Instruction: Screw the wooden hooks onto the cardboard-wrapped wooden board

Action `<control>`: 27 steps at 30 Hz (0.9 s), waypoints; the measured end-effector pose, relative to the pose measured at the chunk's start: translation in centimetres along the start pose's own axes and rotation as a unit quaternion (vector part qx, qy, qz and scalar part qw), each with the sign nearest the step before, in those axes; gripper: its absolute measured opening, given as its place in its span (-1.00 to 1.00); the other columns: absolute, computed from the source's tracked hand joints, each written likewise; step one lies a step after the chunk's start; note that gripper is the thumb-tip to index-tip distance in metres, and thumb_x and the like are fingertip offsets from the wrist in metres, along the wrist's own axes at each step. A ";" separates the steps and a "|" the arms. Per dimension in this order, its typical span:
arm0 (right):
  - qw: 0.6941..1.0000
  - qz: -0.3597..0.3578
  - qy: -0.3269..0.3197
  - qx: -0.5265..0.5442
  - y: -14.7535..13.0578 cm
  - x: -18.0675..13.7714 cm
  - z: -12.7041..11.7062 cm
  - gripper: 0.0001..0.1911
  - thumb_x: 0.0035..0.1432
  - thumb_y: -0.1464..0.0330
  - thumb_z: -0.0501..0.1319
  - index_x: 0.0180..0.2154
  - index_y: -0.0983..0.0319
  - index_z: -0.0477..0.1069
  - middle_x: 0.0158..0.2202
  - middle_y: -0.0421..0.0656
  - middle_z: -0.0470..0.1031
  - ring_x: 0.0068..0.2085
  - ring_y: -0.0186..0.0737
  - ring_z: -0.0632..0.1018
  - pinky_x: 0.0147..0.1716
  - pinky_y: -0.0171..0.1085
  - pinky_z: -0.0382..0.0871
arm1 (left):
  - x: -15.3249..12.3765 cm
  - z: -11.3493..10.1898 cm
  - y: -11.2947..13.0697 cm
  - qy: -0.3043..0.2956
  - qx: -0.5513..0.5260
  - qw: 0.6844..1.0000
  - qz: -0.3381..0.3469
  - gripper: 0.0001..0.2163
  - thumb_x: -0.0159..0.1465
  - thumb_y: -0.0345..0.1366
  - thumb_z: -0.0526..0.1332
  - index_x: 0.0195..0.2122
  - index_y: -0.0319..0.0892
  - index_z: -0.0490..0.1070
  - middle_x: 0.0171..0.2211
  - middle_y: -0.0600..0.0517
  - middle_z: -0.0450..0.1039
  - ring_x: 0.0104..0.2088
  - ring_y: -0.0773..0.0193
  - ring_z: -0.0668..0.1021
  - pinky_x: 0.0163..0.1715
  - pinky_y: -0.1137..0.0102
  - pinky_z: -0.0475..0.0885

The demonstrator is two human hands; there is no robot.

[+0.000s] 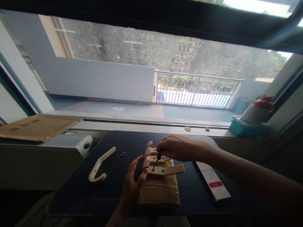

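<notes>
My right hand (174, 147) grips the dark handle of a screwdriver (155, 164). Its thin shaft slants down, with the tip at a hole in the nearest wooden hook (175, 169). My left hand (133, 179) holds the curled end of that hook, thumb in front and fingers behind. Several pale wooden hooks lie side by side across a cardboard block (159, 194); the far ones are partly hidden by my right hand. Dark holes show in their flat middles. Another wooden hook (96, 168) lies alone on the dark table to the left.
A few small screws (123, 154) lie on the dark table (75, 192). At right rests a phone (214, 181) with a running timer. On the sill stands a teal box (247, 127) under a white and orange bottle (257, 111). A brown envelope (38, 126) covers the radiator (78, 142).
</notes>
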State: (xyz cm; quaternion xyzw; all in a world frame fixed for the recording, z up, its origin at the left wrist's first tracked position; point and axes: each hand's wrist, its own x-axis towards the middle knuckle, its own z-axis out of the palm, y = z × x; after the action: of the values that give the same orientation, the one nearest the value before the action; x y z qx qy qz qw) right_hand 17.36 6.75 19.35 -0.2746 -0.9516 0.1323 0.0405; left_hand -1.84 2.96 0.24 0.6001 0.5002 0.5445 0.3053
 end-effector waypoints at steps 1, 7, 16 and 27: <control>1.000 0.003 0.001 0.001 0.0 0.1 0.0 -0.78 0.21 0.45 0.05 -0.21 0.28 0.45 -0.33 -0.14 0.48 -0.37 -0.38 0.42 -0.42 -0.38 0.21 | -0.4 0.1 -0.6 -0.014 -0.031 0.999 -0.026 -0.60 0.20 -0.16 0.14 0.06 -0.11 0.25 0.05 -0.06 0.34 0.08 0.06 0.38 0.05 0.18 0.27; 0.999 0.037 -0.003 -0.021 -0.1 0.6 0.3 -0.77 0.23 0.39 0.03 -0.22 0.30 0.44 -0.36 -0.15 0.48 -0.42 -0.38 0.40 -0.48 -0.39 0.16 | -1.1 0.4 -2.4 -0.058 -0.121 0.987 -0.087 -0.56 0.20 -0.15 0.16 0.09 -0.13 0.21 0.03 -0.10 0.38 0.02 0.05 0.45 -0.03 0.22 0.35; 0.997 0.060 -0.033 -0.033 -0.7 0.7 -0.3 -0.82 0.18 0.37 0.08 -0.21 0.23 0.41 -0.37 -0.20 0.47 -0.45 -0.40 0.37 -0.51 -0.39 0.12 | -1.0 0.4 -2.1 -0.049 -0.106 0.992 -0.038 -0.69 0.23 -0.23 0.16 0.00 -0.11 0.30 0.12 -0.09 0.27 0.09 0.04 0.38 0.10 0.19 0.24; 0.996 0.060 -0.067 -0.009 -0.4 1.3 0.1 -0.85 0.18 0.39 0.06 -0.26 0.25 0.39 -0.40 -0.21 0.44 -0.46 -0.41 0.36 -0.50 -0.39 0.15 | -1.1 0.6 -2.3 -0.037 -0.135 0.989 -0.046 -0.69 0.20 -0.23 0.18 -0.02 -0.10 0.33 0.13 -0.05 0.26 0.10 0.06 0.37 0.09 0.25 0.25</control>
State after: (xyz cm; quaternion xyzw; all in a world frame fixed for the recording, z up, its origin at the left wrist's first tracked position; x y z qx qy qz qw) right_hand 16.06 7.12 19.36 -0.3220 -0.9352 0.1436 -0.0339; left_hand -1.83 2.79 -2.35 0.5496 0.4377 0.5700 0.4261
